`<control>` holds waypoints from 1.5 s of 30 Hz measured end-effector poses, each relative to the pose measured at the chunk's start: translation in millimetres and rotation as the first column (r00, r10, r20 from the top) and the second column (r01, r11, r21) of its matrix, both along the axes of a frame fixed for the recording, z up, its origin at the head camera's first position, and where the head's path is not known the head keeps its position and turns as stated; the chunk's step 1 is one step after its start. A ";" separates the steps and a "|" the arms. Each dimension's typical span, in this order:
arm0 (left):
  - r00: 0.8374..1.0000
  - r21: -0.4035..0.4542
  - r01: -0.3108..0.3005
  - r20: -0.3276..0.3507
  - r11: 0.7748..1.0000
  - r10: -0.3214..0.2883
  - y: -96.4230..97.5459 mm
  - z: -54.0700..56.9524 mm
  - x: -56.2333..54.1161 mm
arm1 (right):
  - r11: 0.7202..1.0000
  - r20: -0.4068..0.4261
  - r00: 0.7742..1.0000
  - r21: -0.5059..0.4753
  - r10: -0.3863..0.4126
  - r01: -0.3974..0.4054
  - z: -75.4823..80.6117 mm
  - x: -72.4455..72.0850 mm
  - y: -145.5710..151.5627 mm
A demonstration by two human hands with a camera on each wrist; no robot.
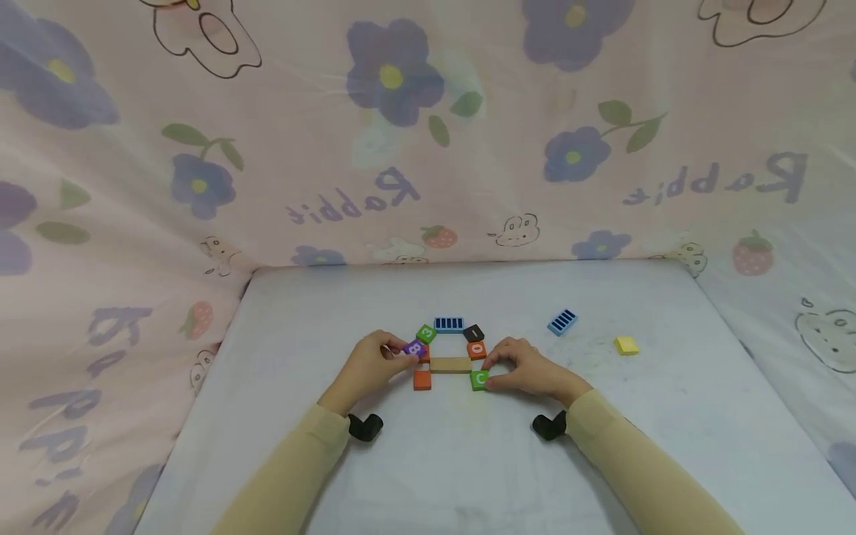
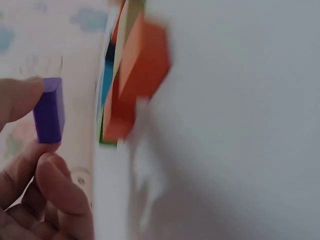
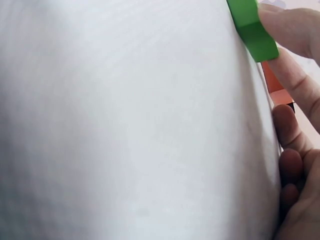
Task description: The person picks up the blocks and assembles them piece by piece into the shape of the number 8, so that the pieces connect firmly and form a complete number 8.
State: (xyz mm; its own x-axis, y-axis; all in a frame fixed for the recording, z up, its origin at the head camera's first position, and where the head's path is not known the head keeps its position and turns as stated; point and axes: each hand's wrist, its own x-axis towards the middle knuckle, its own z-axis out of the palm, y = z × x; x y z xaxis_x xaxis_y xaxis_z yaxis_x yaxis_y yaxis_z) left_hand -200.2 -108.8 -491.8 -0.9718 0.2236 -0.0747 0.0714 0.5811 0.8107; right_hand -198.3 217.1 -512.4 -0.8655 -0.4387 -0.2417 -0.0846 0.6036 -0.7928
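My left hand (image 1: 370,367) pinches a purple block (image 1: 414,348) marked 8 between thumb and fingertip. The left wrist view shows the purple block held up, apart from the tabletop. In the head view it overlaps an orange block, which is partly hidden. My right hand (image 1: 530,371) pinches a green C block (image 1: 479,380) at its right side; this green block (image 3: 255,32) stands close on the white surface. Between the hands lies a plain wooden strip (image 1: 450,365). A plain orange block (image 1: 422,381) sits below its left end, and an orange 0 block (image 1: 477,349) above its right end.
Farther back are a green 3 block (image 1: 426,334), a blue striped block (image 1: 449,325) and a black block (image 1: 473,333), forming an arch. Off to the right lie another blue striped block (image 1: 563,322) and a yellow block (image 1: 627,345). A patterned curtain (image 1: 495,148) borders the white table (image 1: 455,468).
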 end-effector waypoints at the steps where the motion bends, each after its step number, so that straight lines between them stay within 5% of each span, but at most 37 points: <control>1: 1.000 0.004 0.023 0.002 1.000 -0.023 1.1 0.0 8.4 | 1.000 -0.001 1.000 -0.002 0.000 0.000 -0.5 -0.1 0.9; 7: 0.994 0.001 0.108 0.027 0.994 -0.108 4.9 -5.6 43.1 | 1.000 -0.007 1.000 -0.014 0.001 -0.001 -4.6 -1.5 3.1; 13: 0.985 -0.015 0.162 0.065 0.987 -0.161 6.6 -11.4 56.3 | 1.000 0.001 1.000 -0.004 -0.005 0.005 -5.4 -2.0 1.7; 24: 0.980 -0.083 0.190 0.081 0.978 -0.183 10.2 -17.1 61.7 | 0.999 -0.034 0.999 -0.032 0.011 -0.012 -5.5 -2.2 2.4; 45: 0.989 -0.122 0.118 0.106 0.986 -0.105 17.6 -13.6 62.0 | 1.000 -0.016 1.000 -0.017 0.001 -0.001 -6.9 -4.1 3.0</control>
